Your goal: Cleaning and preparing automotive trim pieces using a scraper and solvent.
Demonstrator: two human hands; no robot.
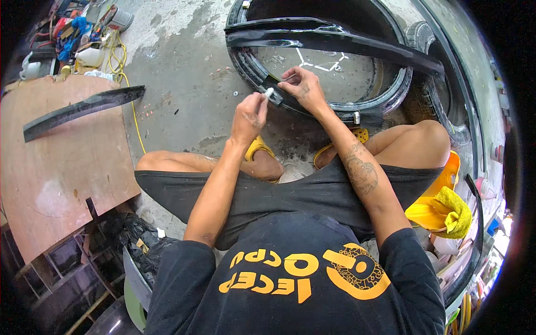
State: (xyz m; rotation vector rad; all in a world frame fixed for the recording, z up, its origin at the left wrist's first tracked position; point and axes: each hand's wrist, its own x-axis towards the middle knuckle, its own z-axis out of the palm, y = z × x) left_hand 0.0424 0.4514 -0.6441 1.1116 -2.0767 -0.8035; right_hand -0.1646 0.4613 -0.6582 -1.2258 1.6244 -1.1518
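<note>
My left hand (249,118) is closed, its fingertips pinching a small white piece (269,92) whose kind I cannot make out. Close by on the right, my right hand (304,89) has its thumb and fingertips drawn together at the near left rim of a tire (245,67). Whatever those fingers hold is too small to tell. Just below the fingertips, a short dark piece (274,97) lies against the tire's edge. Across the top of the tire rests a long, glossy black curved trim panel (335,40), apart from both hands.
A second tire (460,134) stands at the right. A plywood board (67,178) at the left bears another black curved strip (84,111). A yellow cord (135,120) runs along the floor beside it. A yellow towel (451,212) hangs over a yellow container (427,215) near my right knee.
</note>
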